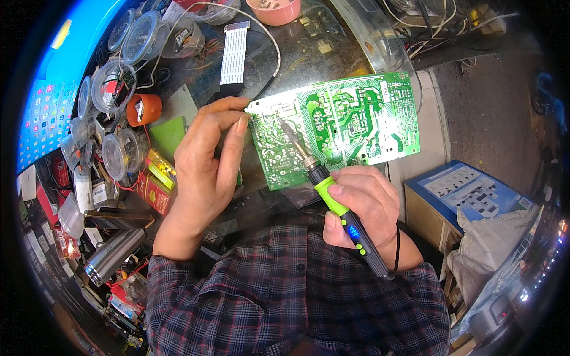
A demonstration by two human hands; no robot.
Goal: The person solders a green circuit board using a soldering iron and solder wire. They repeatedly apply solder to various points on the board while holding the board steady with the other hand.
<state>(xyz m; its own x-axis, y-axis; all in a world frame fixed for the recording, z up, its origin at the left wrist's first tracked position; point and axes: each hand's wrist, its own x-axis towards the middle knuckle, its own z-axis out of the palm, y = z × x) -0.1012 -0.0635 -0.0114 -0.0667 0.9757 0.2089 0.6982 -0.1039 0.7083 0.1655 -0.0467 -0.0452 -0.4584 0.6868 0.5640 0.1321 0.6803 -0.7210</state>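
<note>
A green printed circuit board lies before me with its solder side up, pale with glare in places. At its upper left corner, my left hand pinches the edge between thumb and fingers. Something small and dark shows by those fingertips, too small to make out. My right hand grips a soldering iron with a green and black handle and a lit blue display. The iron's metal tip points up and left, over the left part of the board; whether it touches is unclear. A cord trails from the handle's lower end.
A flat white ribbon cable lies beyond the board. Lidded plastic tubs, an orange cup and a red box crowd the left. A steel flask lies lower left. At right stands a blue-topped box.
</note>
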